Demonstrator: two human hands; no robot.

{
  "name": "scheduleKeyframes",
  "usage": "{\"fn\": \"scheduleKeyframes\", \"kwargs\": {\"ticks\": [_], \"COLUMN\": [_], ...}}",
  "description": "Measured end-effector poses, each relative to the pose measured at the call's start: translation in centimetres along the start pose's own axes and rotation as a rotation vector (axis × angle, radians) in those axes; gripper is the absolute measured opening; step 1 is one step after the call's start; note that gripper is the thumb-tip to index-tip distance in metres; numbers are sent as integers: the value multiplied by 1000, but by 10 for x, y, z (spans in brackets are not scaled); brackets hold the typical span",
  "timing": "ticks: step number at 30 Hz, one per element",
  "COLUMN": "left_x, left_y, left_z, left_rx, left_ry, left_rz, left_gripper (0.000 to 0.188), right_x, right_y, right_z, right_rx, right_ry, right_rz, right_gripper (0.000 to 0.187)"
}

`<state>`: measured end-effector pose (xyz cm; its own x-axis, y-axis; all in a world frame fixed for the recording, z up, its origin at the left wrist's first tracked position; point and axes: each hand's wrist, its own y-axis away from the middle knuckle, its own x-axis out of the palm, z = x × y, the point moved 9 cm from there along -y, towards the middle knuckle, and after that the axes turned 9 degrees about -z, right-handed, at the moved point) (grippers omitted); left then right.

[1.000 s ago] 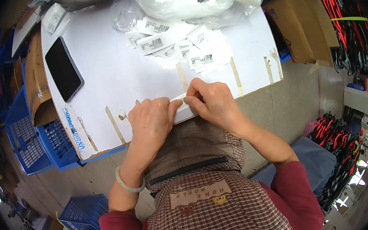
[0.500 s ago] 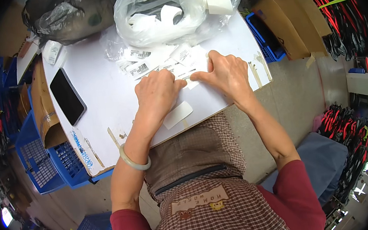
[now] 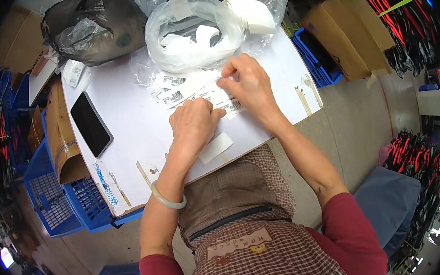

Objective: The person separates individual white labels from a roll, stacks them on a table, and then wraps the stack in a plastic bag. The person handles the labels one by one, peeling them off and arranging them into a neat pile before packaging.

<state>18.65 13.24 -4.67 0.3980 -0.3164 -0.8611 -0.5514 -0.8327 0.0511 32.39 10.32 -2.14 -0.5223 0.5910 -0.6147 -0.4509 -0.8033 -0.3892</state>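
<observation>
Several white printed labels [image 3: 175,97] lie overlapping in the middle of the white tabletop [image 3: 134,130]. My left hand [image 3: 194,121] rests at their near edge, fingers curled under and thumb stretched to the right; what its fingers hold, if anything, is hidden. Just to the right and farther off, my right hand [image 3: 249,87] is raised slightly, with thumb and forefinger pinched at the end of a white label [image 3: 205,79]. A blank white strip [image 3: 215,148] lies close to the table's front edge, below my left hand.
A clear plastic bag [image 3: 191,60] holding white paper pieces stands behind the labels, with a white roll [image 3: 253,15] beside it. A black plastic bag [image 3: 96,35] and a phone [image 3: 91,123] are at the left. Blue baskets [image 3: 51,199] and cardboard boxes [image 3: 348,35] flank the table.
My right hand has moved away from my left hand, up and a little to the left, and its thumb and forefinger have come together. My left hand stays near the labels' front edge.
</observation>
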Motion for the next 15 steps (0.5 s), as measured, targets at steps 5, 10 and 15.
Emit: {"fn": "scheduleKeyframes", "kwargs": {"ticks": [5,10,15], "left_x": [1,4,4], "left_y": [2,1,2], "left_z": [5,6,6], "left_rx": [-21,-15,-16], "left_ry": [35,34,48], "left_rz": [-18,-29,-16], "left_gripper": [34,33,35], "right_x": [-10,-9,-2], "right_y": [-17,-19,-17], "right_z": [-15,-25,-17], "right_rx": [255,375,310], "right_ry": [-300,-398,-369], "right_rz": [118,184,269], "right_gripper": [12,17,26]}}
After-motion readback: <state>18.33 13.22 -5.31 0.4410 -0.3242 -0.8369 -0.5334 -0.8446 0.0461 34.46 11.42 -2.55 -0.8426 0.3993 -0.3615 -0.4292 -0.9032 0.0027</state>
